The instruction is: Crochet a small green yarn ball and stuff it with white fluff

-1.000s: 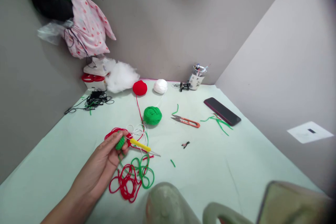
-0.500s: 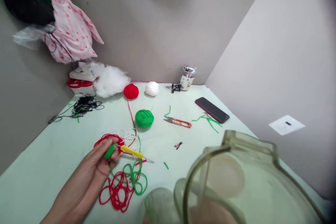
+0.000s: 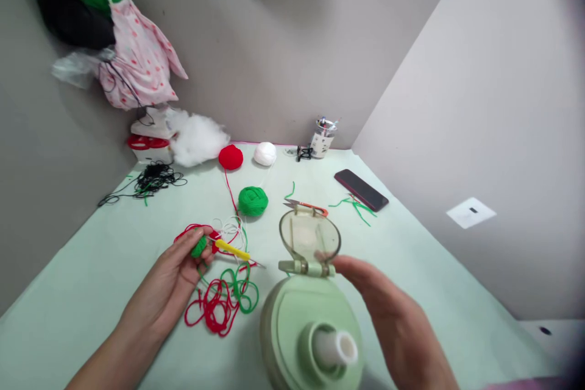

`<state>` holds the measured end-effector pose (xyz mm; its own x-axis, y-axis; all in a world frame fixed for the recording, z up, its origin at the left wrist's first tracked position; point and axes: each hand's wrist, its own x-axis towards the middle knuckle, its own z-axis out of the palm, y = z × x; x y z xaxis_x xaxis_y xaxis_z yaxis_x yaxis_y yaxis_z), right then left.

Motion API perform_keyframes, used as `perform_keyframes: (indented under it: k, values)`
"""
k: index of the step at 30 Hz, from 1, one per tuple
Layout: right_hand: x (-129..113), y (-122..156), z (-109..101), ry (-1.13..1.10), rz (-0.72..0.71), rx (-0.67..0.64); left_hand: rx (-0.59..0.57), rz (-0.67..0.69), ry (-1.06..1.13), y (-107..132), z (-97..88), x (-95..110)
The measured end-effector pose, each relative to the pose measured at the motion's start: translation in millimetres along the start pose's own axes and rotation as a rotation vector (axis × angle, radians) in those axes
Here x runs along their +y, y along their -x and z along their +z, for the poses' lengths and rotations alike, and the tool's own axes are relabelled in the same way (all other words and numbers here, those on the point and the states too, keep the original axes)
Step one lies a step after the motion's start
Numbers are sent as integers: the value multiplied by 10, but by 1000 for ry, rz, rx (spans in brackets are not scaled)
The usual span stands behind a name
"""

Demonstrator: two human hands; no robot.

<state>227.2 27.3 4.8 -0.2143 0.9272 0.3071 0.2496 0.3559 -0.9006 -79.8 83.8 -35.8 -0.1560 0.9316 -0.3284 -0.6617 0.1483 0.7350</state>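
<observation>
My left hand (image 3: 183, 268) pinches a small green crochet piece (image 3: 199, 247) with a yellow-handled crochet hook (image 3: 232, 249) beside the fingertips, its bare tip pointing right. Under and in front of this hand lie loose red yarn (image 3: 214, 311) and loose green yarn (image 3: 247, 297). Close to the camera stands a pale green water bottle (image 3: 292, 323), its clear flip lid (image 3: 311, 234) raised and its white spout showing. My right hand (image 3: 397, 323) curves round the bottle's far right side, fingertips partly hidden behind the lid.
Red (image 3: 231, 157), white (image 3: 265, 153) and green yarn balls (image 3: 253, 202) sit mid-table. Orange thread snips (image 3: 315, 208) lie behind the lid, a phone (image 3: 361, 189) to the right. Stuffing (image 3: 198, 140), tangled black yarn (image 3: 155, 180) and a pen cup (image 3: 322, 139) are by the back wall.
The bottle has come down and away from the camera, so its top and spout now show. My right hand has come into clear view. My left hand keeps its hold; the view shifted slightly.
</observation>
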Motion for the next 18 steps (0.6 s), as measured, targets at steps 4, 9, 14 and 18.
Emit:
perform_keyframes:
  k: [4, 9, 14, 18]
  values:
    - [-340, -506, 17, -386, 299, -140, 18, -2, -2, 20, 12, 26]
    - [-774, -816, 45, -253, 113, -238, -6, -7, 6, 69, 32, 77]
    - [-933, -532, -62, 274, -367, -186, -19, 14, 20, 83, 24, 88]
    - [-651, -222, 80, 390, -480, -154, -30, 24, 28, 98, 43, 99]
